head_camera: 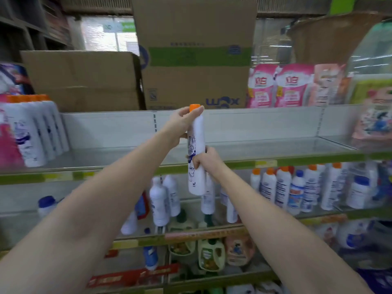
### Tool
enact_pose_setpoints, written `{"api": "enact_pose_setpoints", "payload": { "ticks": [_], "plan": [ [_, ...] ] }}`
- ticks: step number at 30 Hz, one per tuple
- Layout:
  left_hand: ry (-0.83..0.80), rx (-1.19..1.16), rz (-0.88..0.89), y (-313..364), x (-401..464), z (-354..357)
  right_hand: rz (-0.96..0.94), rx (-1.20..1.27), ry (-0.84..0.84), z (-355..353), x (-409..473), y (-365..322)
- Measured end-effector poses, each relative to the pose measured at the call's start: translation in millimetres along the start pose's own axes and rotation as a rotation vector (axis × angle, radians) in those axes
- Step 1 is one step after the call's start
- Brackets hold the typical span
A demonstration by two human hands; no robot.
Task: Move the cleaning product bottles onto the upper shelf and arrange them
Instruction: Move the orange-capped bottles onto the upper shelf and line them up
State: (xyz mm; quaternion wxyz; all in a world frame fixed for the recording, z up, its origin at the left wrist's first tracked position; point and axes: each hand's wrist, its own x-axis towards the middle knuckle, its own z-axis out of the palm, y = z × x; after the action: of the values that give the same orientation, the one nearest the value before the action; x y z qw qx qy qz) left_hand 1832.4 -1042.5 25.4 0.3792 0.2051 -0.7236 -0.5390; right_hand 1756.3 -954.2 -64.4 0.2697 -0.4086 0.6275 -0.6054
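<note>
Two brown cardboard boxes fill the top of the metal shelving, the taller one with a green band standing just right of the lower one, and pink refill pouches stand beside them to the right. Below them runs the pale grey upper shelf with a green front edge strip; its long middle stretch lies bare from a row of white orange-capped bottles at the left end across to soft printed packs at the far right. The next shelf down holds a crowd of white cleaning bottles with orange and blue caps on the right, and a few more white ones near the middle, partly hidden by the arms. In front of the upper shelf's front edge a tall white cylindrical bottle with an orange cap and blue print is held upright in the air, its base hanging below that edge. The left hand wraps round its neck just under the cap, and the right hand grips its middle from the right side.
</note>
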Motion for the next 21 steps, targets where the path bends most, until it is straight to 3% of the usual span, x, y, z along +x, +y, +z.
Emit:
{"api": "enact_pose_setpoints", "payload": {
  "ticks": [5, 11, 17, 21],
  "plan": [
    [0.33, 0.05, 0.138, 7, 34, -115, -0.098, 0.016, -0.007, 107, 52, -36],
    [0.438, 0.262, 0.229, 14, 57, -244, -0.143, -0.126, -0.124, 226, 116, -40],
    [0.579, 0.375, 0.187, -33, 79, -342, -0.164, -0.262, -0.089, 320, 151, -30],
    [0.591, 0.441, 0.193, -58, 92, -386, -0.129, -0.282, -0.091, 369, 178, -22]
  ]
}}
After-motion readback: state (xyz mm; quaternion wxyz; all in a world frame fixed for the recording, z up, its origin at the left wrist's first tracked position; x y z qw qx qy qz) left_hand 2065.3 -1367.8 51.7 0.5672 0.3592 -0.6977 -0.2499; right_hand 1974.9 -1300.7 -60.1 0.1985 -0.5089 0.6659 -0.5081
